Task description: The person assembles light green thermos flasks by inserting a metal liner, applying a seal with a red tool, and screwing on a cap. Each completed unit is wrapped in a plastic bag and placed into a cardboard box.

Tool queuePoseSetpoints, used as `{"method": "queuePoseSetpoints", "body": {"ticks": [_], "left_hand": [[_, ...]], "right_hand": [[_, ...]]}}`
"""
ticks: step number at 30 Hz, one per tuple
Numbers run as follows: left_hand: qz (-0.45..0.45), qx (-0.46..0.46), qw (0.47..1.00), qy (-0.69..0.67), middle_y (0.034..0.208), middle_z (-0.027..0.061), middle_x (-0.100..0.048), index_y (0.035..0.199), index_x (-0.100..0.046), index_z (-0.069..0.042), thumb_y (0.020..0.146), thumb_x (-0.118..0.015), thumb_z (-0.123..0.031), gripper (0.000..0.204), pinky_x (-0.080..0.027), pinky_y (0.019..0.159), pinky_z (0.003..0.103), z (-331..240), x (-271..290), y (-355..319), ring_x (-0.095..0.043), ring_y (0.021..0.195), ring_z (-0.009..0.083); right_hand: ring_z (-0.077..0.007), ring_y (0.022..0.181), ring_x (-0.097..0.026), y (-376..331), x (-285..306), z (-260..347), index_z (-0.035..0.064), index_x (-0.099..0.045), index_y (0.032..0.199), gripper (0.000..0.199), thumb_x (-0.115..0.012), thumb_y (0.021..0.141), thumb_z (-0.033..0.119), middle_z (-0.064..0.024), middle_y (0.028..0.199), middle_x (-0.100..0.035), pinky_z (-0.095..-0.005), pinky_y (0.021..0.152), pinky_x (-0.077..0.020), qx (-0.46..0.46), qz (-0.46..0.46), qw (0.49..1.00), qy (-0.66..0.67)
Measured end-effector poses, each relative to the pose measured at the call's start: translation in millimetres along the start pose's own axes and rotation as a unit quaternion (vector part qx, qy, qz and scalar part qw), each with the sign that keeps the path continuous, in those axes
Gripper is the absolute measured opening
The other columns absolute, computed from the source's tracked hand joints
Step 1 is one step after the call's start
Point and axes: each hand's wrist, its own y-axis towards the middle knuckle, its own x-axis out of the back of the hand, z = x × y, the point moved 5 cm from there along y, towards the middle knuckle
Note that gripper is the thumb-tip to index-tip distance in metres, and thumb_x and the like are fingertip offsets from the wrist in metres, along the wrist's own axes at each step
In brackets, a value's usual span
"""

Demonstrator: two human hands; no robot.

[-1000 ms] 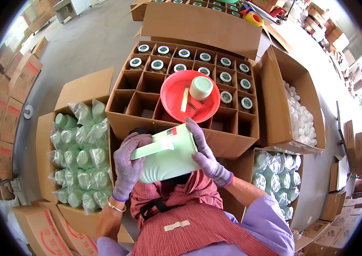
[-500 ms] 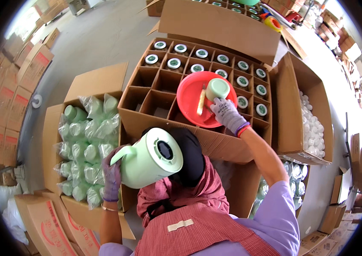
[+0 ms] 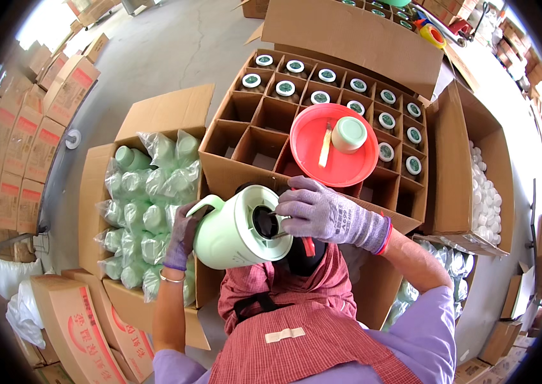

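Note:
My left hand (image 3: 184, 238) is wrapped round the handle side of a pale green vacuum jug (image 3: 227, 235), which lies tilted over my lap with its round base toward the right. In that base is a dark round opening (image 3: 265, 222). My right hand (image 3: 325, 214) grips a red-handled tool (image 3: 309, 246) with thin metal tips, which reach to the opening; the fingers hide most of it. Beyond that hand, a red basin (image 3: 309, 165) rests on the divided carton, holding a pale green cup (image 3: 349, 134) and a yellowish brush-like stick (image 3: 325, 148).
The divided carton (image 3: 216, 168) holds several jars with white-and-green lids (image 3: 285, 88); its near left cells are bare. An open carton of bagged green pieces (image 3: 131, 185) stands left. At right, another carton holds white caps (image 3: 485, 201). Stacked boxes (image 3: 44, 144) line the far left.
My right hand has come back from the basin to the jug's base, now with the red-handled tool. The jug stays in my left hand. The whole view has shifted slightly.

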Motion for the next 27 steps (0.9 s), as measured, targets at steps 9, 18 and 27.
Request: {"method": "queuePoseSetpoints", "body": {"ticks": [9,18,27], "left_hand": [[0.138,0.148,0.961,-0.187,0.082,0.0033,-0.071,0.098,-0.071,-0.003,0.094,-0.067,-0.035,0.033,-0.053,0.062,0.025,-15.3,-34.5,6.2,-0.067,0.069,0.009],[0.081,0.139,0.973,-0.167,0.081,0.0048,-0.072,0.094,-0.073,0.0,0.095,-0.066,-0.033,0.034,-0.051,0.061,0.026,-47.7,-43.9,-12.0,-0.066,0.068,0.0107],[0.042,0.071,0.997,-0.009,0.093,0.0168,-0.07,0.122,-0.062,0.003,0.091,-0.061,-0.011,0.034,-0.052,0.076,0.031,-63.3,-92.0,-90.2,-0.067,0.084,0.0188]], "right_hand": [[-0.0289,0.117,-0.056,10.8,9.6,19.7,0.0104,-0.064,0.087,0.014,-0.07,0.075,0.016,-0.0099,0.116,-0.058,-0.0558,0.102,-0.0482,0.114,0.0,0.992,-0.06],[-0.0316,0.083,-0.065,-16.8,-20.5,-0.8,0.0091,-0.058,0.09,0.022,-0.074,0.083,0.023,-0.012,0.091,-0.062,-0.0418,0.075,-0.0538,-0.175,0.03,0.961,0.21],[-0.035,0.095,-0.064,-30.6,-23.1,-28.6,0.0073,-0.058,0.104,0.028,-0.066,0.092,0.031,-0.0138,0.099,-0.061,-0.0434,0.082,-0.05,-0.282,0.121,0.91,0.277]]}}
